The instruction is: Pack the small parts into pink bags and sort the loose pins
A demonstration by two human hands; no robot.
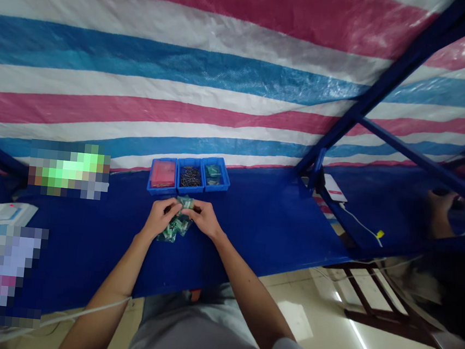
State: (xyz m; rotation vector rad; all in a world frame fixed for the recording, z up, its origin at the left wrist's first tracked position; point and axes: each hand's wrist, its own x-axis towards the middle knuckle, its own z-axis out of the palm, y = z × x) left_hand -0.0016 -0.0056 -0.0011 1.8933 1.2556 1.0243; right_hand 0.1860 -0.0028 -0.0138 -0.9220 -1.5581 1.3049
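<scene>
Between my two hands is a small clear greenish plastic packet [186,202] with something pale inside. My left hand [163,215] pinches its left side, fingers closed. On its right side, my right hand [205,217] grips it the same way. Below the hands, a small pile of similar green packets [175,229] lies on the blue table. Just beyond stand three joined blue bins: the left bin holds pink-red sheets or bags [163,174], the middle one dark screws or nails [190,177], the right one more green packets [213,173].
The blue tabletop [261,215] meets a striped plastic sheet at the back. Blue metal bars [335,132] slant up on the right. Past them lie a white box-shaped device [335,188] with a cable and another person's hand [441,208]. Papers [2,215] sit at the left.
</scene>
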